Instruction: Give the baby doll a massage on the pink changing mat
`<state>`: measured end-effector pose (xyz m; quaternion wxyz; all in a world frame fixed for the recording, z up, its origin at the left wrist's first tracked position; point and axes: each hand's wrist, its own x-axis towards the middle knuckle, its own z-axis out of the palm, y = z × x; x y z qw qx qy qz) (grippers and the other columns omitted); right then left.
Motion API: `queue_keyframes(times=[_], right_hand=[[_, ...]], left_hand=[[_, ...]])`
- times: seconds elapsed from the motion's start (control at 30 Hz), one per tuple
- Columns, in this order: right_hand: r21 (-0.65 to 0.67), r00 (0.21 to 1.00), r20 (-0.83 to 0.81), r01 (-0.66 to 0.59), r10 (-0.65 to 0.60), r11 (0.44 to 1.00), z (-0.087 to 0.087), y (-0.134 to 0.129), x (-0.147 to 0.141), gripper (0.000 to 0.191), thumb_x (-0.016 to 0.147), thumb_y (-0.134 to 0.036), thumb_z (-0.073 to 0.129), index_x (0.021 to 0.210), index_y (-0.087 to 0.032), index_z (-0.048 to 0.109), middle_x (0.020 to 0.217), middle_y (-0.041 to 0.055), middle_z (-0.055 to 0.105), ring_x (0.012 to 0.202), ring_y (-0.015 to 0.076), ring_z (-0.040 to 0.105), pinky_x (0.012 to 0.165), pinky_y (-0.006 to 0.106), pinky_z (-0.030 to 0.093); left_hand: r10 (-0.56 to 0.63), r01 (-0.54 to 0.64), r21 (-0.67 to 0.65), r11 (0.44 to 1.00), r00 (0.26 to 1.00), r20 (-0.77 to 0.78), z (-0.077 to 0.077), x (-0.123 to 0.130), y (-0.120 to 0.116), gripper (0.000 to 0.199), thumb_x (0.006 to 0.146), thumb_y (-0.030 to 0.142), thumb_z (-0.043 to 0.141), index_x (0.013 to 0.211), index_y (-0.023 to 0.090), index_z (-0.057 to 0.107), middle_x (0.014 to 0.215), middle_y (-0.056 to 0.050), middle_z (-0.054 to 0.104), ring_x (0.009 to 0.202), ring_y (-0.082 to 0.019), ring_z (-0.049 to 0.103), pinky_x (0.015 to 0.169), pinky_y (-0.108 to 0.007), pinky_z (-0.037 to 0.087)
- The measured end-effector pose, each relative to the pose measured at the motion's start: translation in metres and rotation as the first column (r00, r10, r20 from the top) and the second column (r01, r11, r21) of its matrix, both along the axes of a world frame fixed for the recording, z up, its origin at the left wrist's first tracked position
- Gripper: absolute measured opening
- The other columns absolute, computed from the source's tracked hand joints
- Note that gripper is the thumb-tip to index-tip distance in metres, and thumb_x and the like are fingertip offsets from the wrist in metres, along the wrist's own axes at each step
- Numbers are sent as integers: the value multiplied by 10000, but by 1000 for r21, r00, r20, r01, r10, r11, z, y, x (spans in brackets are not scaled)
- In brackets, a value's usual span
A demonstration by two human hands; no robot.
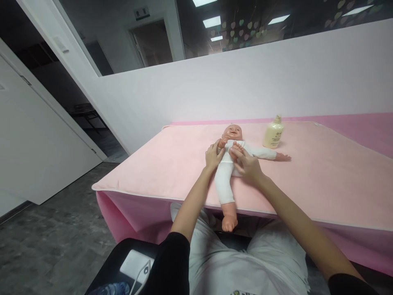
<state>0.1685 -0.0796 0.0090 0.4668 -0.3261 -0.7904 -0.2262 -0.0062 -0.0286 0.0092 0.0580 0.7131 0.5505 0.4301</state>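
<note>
A baby doll (225, 180) in a white bodysuit lies on its back, its head toward the wall. One leg stretches toward me, with the bare foot past the table's front edge. My right hand (248, 166) grips the other leg, which is folded up so that its foot (237, 148) rests over the doll's belly. At the doll's left side in my view, my left hand (214, 155) is closed about the bent arm, just below the small doll hand (223, 142). The doll's other arm (264, 153) lies stretched out to the right.
A pale yellow pump bottle (273, 133) stands right of the doll's head. Pink cloth (159, 164) covers the table, which meets a white wall with a window. A black chair (107, 262) at lower left holds a white device with a cable (136, 264).
</note>
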Motion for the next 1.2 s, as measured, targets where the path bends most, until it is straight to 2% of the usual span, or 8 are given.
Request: queue_keyframes(times=[0.1, 0.3, 0.67, 0.93, 1.2], right_hand=[[-69, 998, 68, 22, -17, 997, 1, -2, -3, 418, 852, -197, 502, 1264, -230, 563, 1352, 101, 517, 1079, 224, 622, 677, 249, 554], [-117, 997, 70, 33, -24, 993, -1, -2, -2, 425, 863, -194, 494, 1281, -233, 562, 1367, 97, 503, 1095, 220, 614, 713, 246, 555], [-62, 999, 29, -14, 16, 998, -2, -2, -1, 433, 849, -179, 501, 1274, -231, 567, 1359, 103, 510, 1176, 238, 572, 763, 270, 571], [27, 1000, -25, -17, 18, 999, 0, -3, -3, 364, 842, -186, 492, 1187, -189, 607, 1267, 129, 576, 1097, 216, 621, 716, 257, 572], [-106, 999, 52, 4, 2, 994, -3, 0, -3, 443, 846, -195, 515, 1285, -245, 553, 1379, 94, 492, 1060, 223, 630, 686, 254, 563]], left_hand=[[7, -8, -25, 1000, 1000, -12, 2, 0, -2, 524, 900, 408, 475, 1391, 232, 422, 1221, -97, 609, 1108, -241, 566, 924, -347, 432], [14, -14, -37, 999, 1000, -13, 4, 0, -3, 523, 897, 404, 482, 1392, 249, 419, 1212, -85, 610, 1102, -233, 571, 931, -340, 431], [13, -13, -6, 1000, 1000, -10, 0, -1, 0, 520, 892, 404, 487, 1385, 250, 426, 1197, -91, 617, 1073, -242, 577, 894, -347, 443], [1, -1, -8, 1000, 1000, 2, 1, 0, -1, 515, 893, 381, 489, 1386, 253, 416, 1219, -80, 614, 1105, -237, 564, 921, -343, 432], [13, -13, -47, 999, 1000, -8, 6, 0, -5, 529, 896, 413, 476, 1393, 245, 413, 1230, -95, 601, 1102, -245, 565, 913, -358, 436]])
